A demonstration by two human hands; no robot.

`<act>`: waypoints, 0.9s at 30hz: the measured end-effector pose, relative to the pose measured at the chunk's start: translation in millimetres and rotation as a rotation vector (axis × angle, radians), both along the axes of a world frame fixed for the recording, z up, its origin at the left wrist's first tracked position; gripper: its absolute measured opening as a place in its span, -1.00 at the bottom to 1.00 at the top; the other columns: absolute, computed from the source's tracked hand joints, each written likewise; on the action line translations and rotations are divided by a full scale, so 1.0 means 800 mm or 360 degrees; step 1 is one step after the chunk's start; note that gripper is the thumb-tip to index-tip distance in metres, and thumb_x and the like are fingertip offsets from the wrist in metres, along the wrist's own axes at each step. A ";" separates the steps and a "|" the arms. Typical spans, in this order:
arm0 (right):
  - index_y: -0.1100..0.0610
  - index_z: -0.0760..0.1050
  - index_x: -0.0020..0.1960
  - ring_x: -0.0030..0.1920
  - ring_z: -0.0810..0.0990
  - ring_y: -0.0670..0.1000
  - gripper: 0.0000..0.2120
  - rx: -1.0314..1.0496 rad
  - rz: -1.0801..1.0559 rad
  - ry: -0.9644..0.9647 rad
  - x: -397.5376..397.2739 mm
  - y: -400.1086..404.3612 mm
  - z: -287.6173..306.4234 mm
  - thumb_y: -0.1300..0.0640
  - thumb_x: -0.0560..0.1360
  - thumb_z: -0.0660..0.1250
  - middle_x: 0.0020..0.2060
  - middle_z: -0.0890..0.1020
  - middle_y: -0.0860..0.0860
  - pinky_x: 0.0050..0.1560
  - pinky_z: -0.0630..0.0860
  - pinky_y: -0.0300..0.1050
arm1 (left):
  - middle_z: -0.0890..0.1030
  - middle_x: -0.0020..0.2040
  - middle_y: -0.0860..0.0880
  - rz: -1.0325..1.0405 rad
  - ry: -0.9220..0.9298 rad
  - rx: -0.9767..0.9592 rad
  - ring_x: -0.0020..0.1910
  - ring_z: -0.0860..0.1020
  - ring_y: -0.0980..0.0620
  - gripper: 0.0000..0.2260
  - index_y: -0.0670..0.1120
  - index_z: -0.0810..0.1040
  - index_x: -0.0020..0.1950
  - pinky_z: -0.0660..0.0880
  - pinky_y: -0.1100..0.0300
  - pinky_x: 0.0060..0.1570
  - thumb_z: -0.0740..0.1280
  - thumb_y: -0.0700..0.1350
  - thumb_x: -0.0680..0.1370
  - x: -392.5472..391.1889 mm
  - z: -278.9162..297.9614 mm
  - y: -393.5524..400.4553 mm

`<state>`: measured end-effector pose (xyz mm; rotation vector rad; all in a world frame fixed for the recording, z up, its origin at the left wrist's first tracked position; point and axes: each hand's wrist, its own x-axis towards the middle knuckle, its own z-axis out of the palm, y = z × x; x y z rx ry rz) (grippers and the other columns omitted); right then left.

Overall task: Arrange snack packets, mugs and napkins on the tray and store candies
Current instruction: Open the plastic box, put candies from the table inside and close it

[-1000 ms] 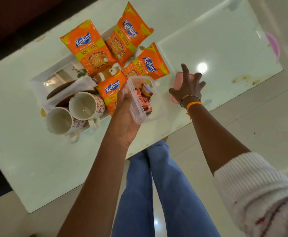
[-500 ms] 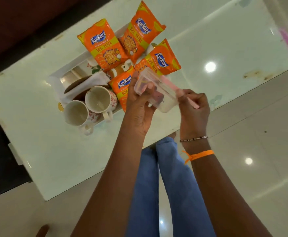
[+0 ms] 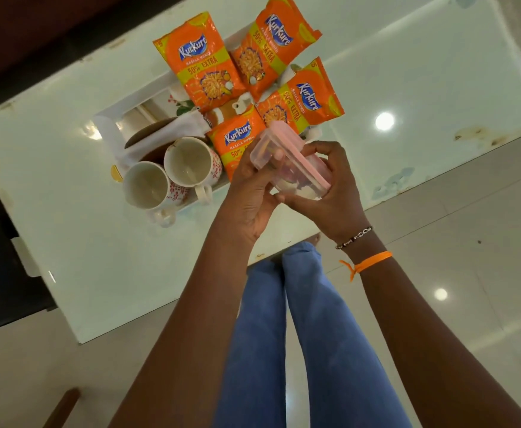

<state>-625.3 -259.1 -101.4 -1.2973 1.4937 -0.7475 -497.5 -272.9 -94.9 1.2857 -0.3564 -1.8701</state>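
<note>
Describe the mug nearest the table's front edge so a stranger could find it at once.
Start at the white tray on the glass table. Two floral mugs stand at its near left corner. The target mug is the left one, closer to the viewer than its neighbour.

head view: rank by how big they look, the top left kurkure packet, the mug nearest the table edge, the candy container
1. top left Kurkure packet
2. mug and candy container: look alike in size; hands hide part of the container, which is held nearer the camera, so unranked.

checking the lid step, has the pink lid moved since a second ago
Yes. The pink lid then lay on the table right of the snack packets; now it sits on the clear box, held in both hands in front of the packets.
</note>
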 end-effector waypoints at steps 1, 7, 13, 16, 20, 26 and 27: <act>0.28 0.40 0.15 0.19 0.45 0.19 -0.40 -0.0045 0.0025 0.0084 0.001 0.001 0.000 0.24 0.20 0.59 0.16 0.44 0.23 0.14 0.50 0.17 | 0.51 0.20 -0.16 -0.0079 -0.0021 0.0070 0.16 0.51 -0.13 -0.15 -0.09 0.34 0.40 0.56 0.06 -0.15 0.45 0.15 0.16 0.006 -0.001 -0.001; 0.26 0.51 0.12 0.31 0.32 0.26 -0.45 -0.0217 0.0592 0.0427 0.005 0.004 0.005 0.20 0.18 0.59 0.27 0.42 0.23 0.31 0.30 0.17 | 0.60 0.17 -0.13 -0.0099 -0.0296 0.0437 0.09 0.61 -0.11 -0.49 -0.06 0.40 0.36 0.62 -0.01 -0.03 0.32 0.13 0.48 0.039 -0.006 0.001; 0.04 0.27 0.32 0.26 0.39 0.05 -0.61 0.0511 -0.0220 -0.0325 0.036 -0.009 0.025 0.01 0.54 0.24 0.28 0.37 0.05 0.22 0.49 0.15 | 0.61 0.02 -0.02 0.0218 -0.0096 0.0141 0.05 0.57 0.04 -0.84 -0.01 0.47 0.14 0.56 0.15 0.04 0.21 -0.14 0.58 0.051 -0.007 0.019; -0.03 0.41 0.06 0.09 0.50 0.06 -0.67 0.0864 -0.0603 -0.0335 0.062 -0.026 0.025 -0.20 0.57 0.00 -0.05 0.51 -0.07 0.04 0.58 0.14 | 0.53 0.15 -0.04 0.0031 -0.0292 -0.0024 0.14 0.51 0.04 -0.78 -0.01 0.39 0.22 0.45 0.09 0.19 0.20 -0.17 0.58 0.051 0.000 0.022; -0.04 0.42 -0.35 -0.17 0.53 0.02 -0.54 0.0734 -0.0672 -0.0118 0.083 -0.038 0.018 -0.24 0.56 -0.02 -0.33 0.51 -0.10 0.09 0.53 0.06 | 0.54 0.01 0.03 0.0106 -0.0508 0.0023 0.01 0.52 0.10 -0.92 0.07 0.42 0.04 0.47 0.12 0.05 0.20 -0.06 0.57 0.062 0.018 0.010; 0.10 0.47 -0.31 -0.18 0.51 0.05 -0.50 0.0498 -0.0584 0.0009 0.118 -0.048 0.011 -0.18 0.58 0.00 -0.34 0.53 -0.11 -0.10 0.42 -0.08 | 0.57 -0.10 -0.07 0.0299 -0.1093 0.0007 -0.06 0.54 -0.02 -0.65 0.06 0.42 -0.22 0.50 -0.16 0.11 0.04 0.24 0.56 0.074 0.025 -0.002; 0.17 0.48 -0.27 -0.18 0.51 0.09 -0.50 0.0438 -0.0582 -0.0009 0.122 -0.049 0.011 -0.16 0.58 0.02 -0.34 0.54 -0.08 -0.11 0.40 -0.08 | 0.55 -0.15 -0.05 0.0315 -0.1155 -0.0019 -0.12 0.53 0.00 -0.65 0.02 0.41 -0.22 0.52 -0.14 0.06 0.04 0.22 0.57 0.077 0.023 -0.002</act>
